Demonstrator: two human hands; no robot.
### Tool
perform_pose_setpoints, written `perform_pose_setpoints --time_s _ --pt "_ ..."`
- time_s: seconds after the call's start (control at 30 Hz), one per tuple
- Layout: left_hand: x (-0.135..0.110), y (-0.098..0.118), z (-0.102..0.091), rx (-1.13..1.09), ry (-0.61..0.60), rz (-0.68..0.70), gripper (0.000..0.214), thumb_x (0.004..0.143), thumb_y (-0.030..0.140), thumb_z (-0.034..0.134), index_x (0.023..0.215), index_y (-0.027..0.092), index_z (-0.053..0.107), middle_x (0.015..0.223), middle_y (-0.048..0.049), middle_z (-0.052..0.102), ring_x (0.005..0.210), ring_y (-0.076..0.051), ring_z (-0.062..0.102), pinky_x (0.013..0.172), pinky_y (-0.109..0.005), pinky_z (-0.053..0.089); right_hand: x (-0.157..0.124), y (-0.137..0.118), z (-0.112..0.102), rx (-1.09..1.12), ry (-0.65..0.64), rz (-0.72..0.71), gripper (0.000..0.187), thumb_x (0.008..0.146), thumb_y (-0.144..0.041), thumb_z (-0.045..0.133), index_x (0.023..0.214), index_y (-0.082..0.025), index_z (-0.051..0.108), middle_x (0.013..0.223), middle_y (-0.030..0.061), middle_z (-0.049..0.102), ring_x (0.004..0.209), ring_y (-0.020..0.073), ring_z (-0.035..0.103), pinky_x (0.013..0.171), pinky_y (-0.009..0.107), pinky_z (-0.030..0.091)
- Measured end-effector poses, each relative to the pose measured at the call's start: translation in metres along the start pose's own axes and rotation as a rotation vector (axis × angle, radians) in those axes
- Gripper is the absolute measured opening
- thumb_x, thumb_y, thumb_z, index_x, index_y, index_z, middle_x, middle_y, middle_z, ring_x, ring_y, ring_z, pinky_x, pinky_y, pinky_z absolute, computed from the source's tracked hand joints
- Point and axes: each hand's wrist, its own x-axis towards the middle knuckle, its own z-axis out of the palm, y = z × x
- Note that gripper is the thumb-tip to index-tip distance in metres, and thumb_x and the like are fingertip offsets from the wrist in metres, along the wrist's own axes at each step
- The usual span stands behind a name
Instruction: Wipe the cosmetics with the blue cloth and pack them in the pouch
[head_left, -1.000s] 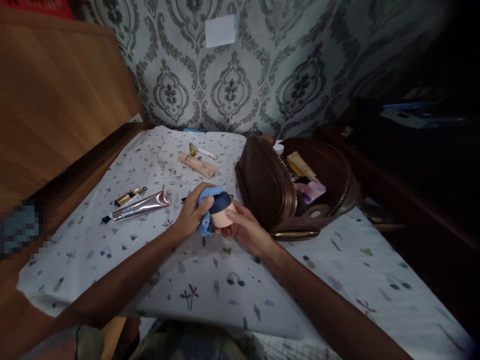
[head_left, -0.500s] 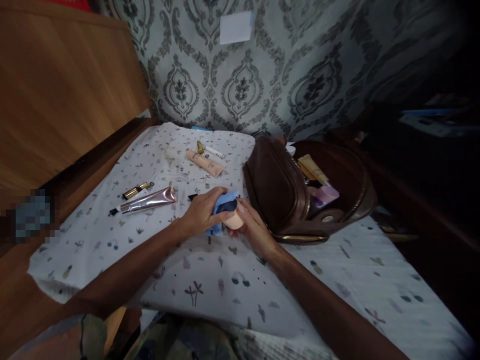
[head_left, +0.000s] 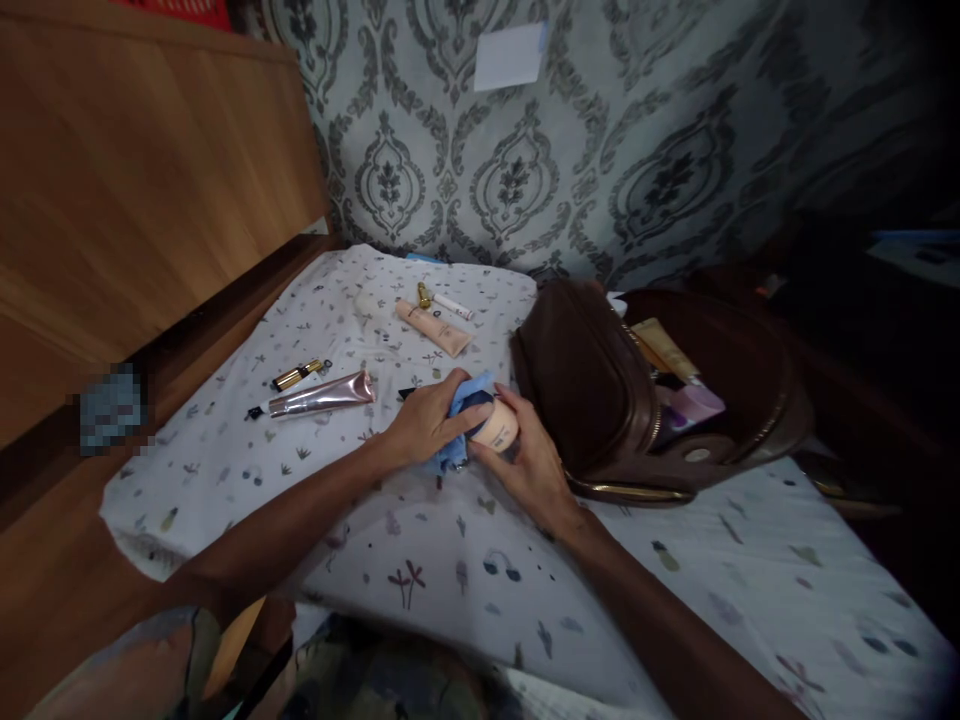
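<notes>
A small rounded cosmetic container (head_left: 499,428), beige with a dark cap, sits between my two hands over the sheet. My left hand (head_left: 429,420) is closed on a blue cloth (head_left: 454,455) and presses it against the container's dark end. Around the beige end, the fingers of my right hand (head_left: 531,465) are wrapped. Right beside that hand stands a brown leather bag (head_left: 585,390), unzipped, with a yellow-gold tube (head_left: 666,350) and a pinkish-purple item (head_left: 697,402) showing in its mouth.
On the patterned sheet (head_left: 442,580) lie a metallic pink tube (head_left: 322,396), a gold-and-black lipstick-like tube (head_left: 298,375), a beige tube (head_left: 433,327) and a slim white tube (head_left: 454,306). A wooden panel (head_left: 172,140) rises at left, a patterned wall (head_left: 480,180) behind.
The right hand has shifted its hold and turned the container, so printing on its beige side now shows. The camera view has swung slightly left.
</notes>
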Motion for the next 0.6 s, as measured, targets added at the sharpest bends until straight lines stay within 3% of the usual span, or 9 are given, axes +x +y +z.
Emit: perform_pose_setpoints --time_s 0.13,0.23,0.33,0.43,0.53,0.6 --pt "0.002 -0.001 0.003 -0.031 -0.012 -0.108 0.044 0.097 0.064 0.034 0.090 0.023 0.048 0.070 0.0015 0.056 0.070 -0.019 0.060 0.067 -0.029 0.044 0.000 0.007 0.002 -0.167 0.114 -0.107 0.063 0.082 -0.051 0.070 0.134 -0.020 0.050 0.127 0.0145 0.060 0.120 0.0317 0.058 0.104 0.048 0.048" --pt "0.002 0.001 0.002 0.022 -0.041 -0.155 0.042 0.099 0.060 0.035 0.099 0.022 0.053 0.076 -0.0006 0.061 0.077 -0.021 0.064 0.071 -0.031 0.048 0.000 0.007 0.004 -0.192 0.153 -0.087 0.061 0.081 -0.055 0.069 0.127 -0.020 0.052 0.119 0.0130 0.062 0.107 0.0289 0.064 0.093 0.044 0.054" --pt "0.002 0.003 -0.003 0.035 -0.094 -0.166 0.043 0.099 0.053 0.041 0.126 0.021 0.051 0.099 -0.0062 0.069 0.096 -0.026 0.068 0.085 -0.036 0.051 0.000 0.004 0.004 -0.194 0.187 0.019 0.064 0.076 -0.062 0.070 0.121 -0.020 0.054 0.112 0.0121 0.064 0.096 0.0278 0.066 0.082 0.041 0.056" --pt "-0.001 0.001 -0.012 -0.014 -0.177 -0.071 0.062 0.095 0.050 0.053 0.148 0.023 0.035 0.132 -0.0093 0.063 0.120 -0.028 0.063 0.102 -0.038 0.048 0.002 0.002 0.003 -0.185 0.223 0.109 0.073 0.068 -0.071 0.072 0.120 -0.022 0.056 0.110 0.0134 0.065 0.089 0.0293 0.067 0.069 0.040 0.057" --pt "-0.006 -0.003 -0.022 -0.072 -0.242 0.057 0.077 0.091 0.051 0.061 0.155 0.023 0.028 0.150 -0.0086 0.049 0.134 -0.028 0.054 0.111 -0.037 0.043 0.003 0.001 0.004 -0.166 0.223 0.130 0.079 0.063 -0.076 0.073 0.119 -0.023 0.057 0.108 0.0144 0.066 0.085 0.0306 0.067 0.062 0.041 0.056" --pt "-0.010 -0.008 -0.026 -0.090 -0.244 0.061 0.079 0.090 0.051 0.063 0.154 0.022 0.030 0.149 -0.0083 0.050 0.134 -0.028 0.054 0.112 -0.036 0.043 0.003 0.002 0.007 -0.185 0.235 0.113 0.078 0.061 -0.077 0.073 0.115 -0.022 0.060 0.105 0.0148 0.066 0.083 0.0306 0.067 0.062 0.042 0.056"
